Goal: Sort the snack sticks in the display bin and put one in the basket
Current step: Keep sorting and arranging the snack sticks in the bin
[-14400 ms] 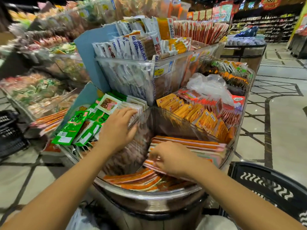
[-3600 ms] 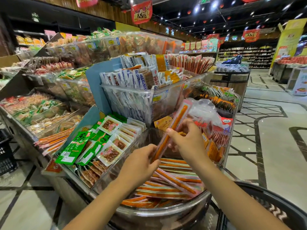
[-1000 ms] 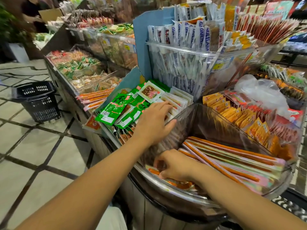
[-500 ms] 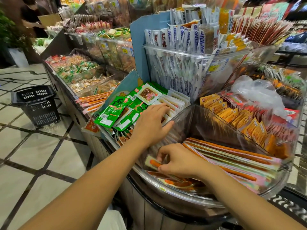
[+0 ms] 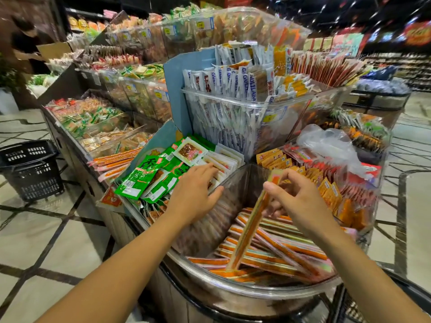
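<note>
over the clear bin (image 5: 245, 297) at the front of the stand, a person is working with both bare arms stretched out. the right hand (image 5: 300, 201) is pinching the top end of one stick (image 5: 247, 231) between thumb and curled fingers. that stick is slanting down and to the left, with its lower end touching the pile (image 5: 279, 250) near the bin's front wall. the other sticks, orange with pale striped wrappers, are lying flat in the bin, mostly side by side, a few crossing at angles.

the left hand (image 5: 196, 194) is holding nothing. its fingers are reaching out nearly straight and resting on the white packets (image 5: 228, 159) in the next compartment, while the thumb is spreading out toward the bin's upper edge. green packets (image 5: 140, 180) are lying just beside that hand, to its left.

behind the bin, orange packets (image 5: 275, 159) are standing in rows, and a crumpled plastic bag (image 5: 326, 143) is sitting on the goods beyond them. above, a clear tub (image 5: 233, 117) is holding upright white sachets.

a black basket (image 5: 30, 169) is standing on the tiled floor at the left, well apart from the hands. the whole view is blurring a little, so the small print is not reading clearly.
</note>
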A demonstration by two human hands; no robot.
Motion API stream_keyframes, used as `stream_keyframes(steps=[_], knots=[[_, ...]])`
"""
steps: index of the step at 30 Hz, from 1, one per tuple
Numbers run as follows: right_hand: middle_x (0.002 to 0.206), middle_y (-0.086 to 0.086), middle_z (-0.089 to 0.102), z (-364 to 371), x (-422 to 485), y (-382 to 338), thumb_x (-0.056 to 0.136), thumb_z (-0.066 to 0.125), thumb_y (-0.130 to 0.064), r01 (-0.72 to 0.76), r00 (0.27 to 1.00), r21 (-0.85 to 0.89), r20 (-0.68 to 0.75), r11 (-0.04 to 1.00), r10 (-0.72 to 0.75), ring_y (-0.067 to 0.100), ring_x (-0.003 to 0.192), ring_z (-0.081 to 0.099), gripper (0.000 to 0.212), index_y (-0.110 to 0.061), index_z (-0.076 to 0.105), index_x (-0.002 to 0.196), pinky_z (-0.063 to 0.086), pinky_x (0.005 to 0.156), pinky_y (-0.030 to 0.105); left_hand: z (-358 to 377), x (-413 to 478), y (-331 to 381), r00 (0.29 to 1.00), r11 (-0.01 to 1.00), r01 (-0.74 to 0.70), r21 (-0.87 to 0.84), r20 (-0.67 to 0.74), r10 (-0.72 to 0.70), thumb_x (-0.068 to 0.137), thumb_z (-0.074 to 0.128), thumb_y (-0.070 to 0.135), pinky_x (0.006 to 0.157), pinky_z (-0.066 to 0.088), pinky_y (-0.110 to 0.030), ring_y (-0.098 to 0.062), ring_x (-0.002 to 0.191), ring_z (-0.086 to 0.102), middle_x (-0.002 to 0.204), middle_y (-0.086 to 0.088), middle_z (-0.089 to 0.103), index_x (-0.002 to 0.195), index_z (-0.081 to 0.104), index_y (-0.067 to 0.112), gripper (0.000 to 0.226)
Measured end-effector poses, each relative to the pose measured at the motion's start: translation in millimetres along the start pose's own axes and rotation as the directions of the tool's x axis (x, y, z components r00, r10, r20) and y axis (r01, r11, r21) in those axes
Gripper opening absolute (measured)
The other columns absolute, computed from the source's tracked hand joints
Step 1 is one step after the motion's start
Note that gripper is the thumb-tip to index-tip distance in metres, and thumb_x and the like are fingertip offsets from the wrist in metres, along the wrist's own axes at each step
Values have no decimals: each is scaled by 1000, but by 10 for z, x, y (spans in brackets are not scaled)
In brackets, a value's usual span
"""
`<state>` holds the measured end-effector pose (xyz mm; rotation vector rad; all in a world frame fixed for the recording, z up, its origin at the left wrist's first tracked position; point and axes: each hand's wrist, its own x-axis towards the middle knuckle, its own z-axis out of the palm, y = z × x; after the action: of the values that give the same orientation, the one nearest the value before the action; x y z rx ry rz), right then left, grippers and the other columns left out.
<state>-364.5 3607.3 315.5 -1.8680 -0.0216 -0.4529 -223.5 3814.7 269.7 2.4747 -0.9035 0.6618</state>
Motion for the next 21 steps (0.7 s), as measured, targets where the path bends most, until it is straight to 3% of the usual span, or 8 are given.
stream_keyframes(steps=[3,6,9,11,13,17,21], knots=[[83,30,69,-112,-36,-138,96,65,-18,9,997,16,-71,1000,-8,35,62,73,23,4,57,95,53,63,50,-24,-16,37,988,984,-123,127,-78,134,91,62,38,94,51,-39,-24,114,59,128,-2,64,116,65,16,34],[82,32,69,-191,-68,-286,101,57,-26,-12,991,77,-133,997,22,34,61,73,25,-3,67,97,55,66,51,-82,-53,163,947,947,-244,208,-157,279,91,56,35,87,49,-37,-24,103,61,114,0,66,106,67,16,27],[82,19,75,-224,-72,-379,105,50,-25,-24,989,84,-146,996,36,31,59,72,27,-7,69,99,55,66,48,-88,-201,479,948,960,-278,19,-158,277,94,52,43,83,48,-32,-14,96,59,102,8,68,103,69,21,30],[82,11,77,-222,-76,-407,107,46,-22,-12,990,42,-141,999,18,28,57,71,26,-10,67,99,55,62,44,-62,-340,695,977,948,-210,-238,-14,213,94,49,54,81,45,-26,-2,91,57,96,20,65,107,68,29,34],[80,8,77,-218,-74,-406,108,43,-21,11,988,-23,-151,1000,-14,29,55,70,27,-9,64,97,56,58,44,-4,-431,761,972,918,-85,-387,171,162,94,47,63,74,43,-21,5,84,58,87,26,63,106,68,34,37],[75,9,76,-252,-32,-329,109,40,-20,26,985,-90,-169,996,-41,31,54,70,29,-7,62,94,53,53,39,48,-478,682,922,914,-89,-397,313,226,88,56,68,59,37,-21,-4,67,57,71,12,61,87,65,29,40],[80,20,73,-253,-18,-251,109,38,-16,-1,982,-58,-190,998,-10,26,58,71,27,-12,64,100,49,48,33,95,-470,689,902,900,-44,-435,371,223,88,65,55,63,46,-34,-14,64,56,68,4,61,77,63,24,33]])
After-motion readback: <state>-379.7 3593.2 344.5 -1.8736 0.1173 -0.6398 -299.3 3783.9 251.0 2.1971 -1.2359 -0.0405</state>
